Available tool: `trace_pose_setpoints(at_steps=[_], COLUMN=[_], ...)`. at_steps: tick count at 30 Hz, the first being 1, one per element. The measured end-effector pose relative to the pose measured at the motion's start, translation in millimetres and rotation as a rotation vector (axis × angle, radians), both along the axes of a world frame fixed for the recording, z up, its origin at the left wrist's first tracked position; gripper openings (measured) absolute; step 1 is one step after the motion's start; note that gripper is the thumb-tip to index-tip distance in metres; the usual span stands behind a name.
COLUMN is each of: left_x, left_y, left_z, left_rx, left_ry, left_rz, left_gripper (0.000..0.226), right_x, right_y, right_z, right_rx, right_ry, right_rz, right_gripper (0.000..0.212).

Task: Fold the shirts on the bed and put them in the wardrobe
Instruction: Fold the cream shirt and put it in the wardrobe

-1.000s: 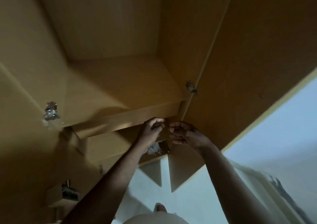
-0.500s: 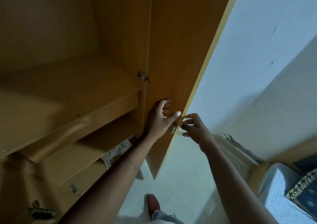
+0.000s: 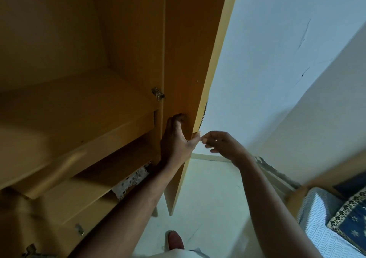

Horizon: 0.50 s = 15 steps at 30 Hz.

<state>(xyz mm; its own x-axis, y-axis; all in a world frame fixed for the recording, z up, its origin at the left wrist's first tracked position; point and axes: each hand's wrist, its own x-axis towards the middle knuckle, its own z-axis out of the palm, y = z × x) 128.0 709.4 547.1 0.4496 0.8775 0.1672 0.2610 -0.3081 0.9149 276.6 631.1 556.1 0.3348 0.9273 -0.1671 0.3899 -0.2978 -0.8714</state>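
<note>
The wooden wardrobe (image 3: pixel 83 107) stands open on the left, its shelves bare on top. Its right door (image 3: pixel 190 50) is swung out towards me. My left hand (image 3: pixel 176 139) grips the door's free edge, fingers on the inner face and thumb on the edge. My right hand (image 3: pixel 221 145) hovers just right of that edge, fingers loosely curled and holding nothing. A patterned white cloth (image 3: pixel 132 180) lies on a lower shelf. No shirt is in either hand. The bed (image 3: pixel 320 220) shows at the lower right.
A white wall (image 3: pixel 277 60) runs behind the door. The pale floor (image 3: pixel 210 198) lies below, with my foot (image 3: pixel 175 242) on it. A blue patterned cover (image 3: pixel 352 222) lies on the bed. Metal hinges (image 3: pixel 157 93) sit on the wardrobe side.
My view swung right from the wardrobe interior towards the door, wall and bed. My left hand moved from the shelf front to the door edge; my right hand followed beside it.
</note>
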Motion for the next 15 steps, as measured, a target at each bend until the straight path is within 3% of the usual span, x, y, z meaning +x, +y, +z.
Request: trace_pose_setpoints(at_steps=[2, 7, 15], left_x=[-3.9, -22.8, -80.5], left_y=[-1.0, 4.2, 20.6], left_z=[-2.8, -9.1, -9.0], left_rx=[0.013, 0.018, 0.091], left_ry=[-0.020, -0.018, -0.074], left_rz=[0.031, 0.111, 0.251], left_gripper=[0.084, 0.080, 0.045], right_x=[1.2, -12.8, -47.0], right_y=[7.8, 26.4, 71.2], right_z=[8.5, 21.7, 19.2], right_rx=[0.052, 0.171, 0.238], right_ry=[-0.051, 0.083, 0.078], right_rz=[0.004, 0.162, 0.318], right_gripper=[0.020, 0.023, 0.020])
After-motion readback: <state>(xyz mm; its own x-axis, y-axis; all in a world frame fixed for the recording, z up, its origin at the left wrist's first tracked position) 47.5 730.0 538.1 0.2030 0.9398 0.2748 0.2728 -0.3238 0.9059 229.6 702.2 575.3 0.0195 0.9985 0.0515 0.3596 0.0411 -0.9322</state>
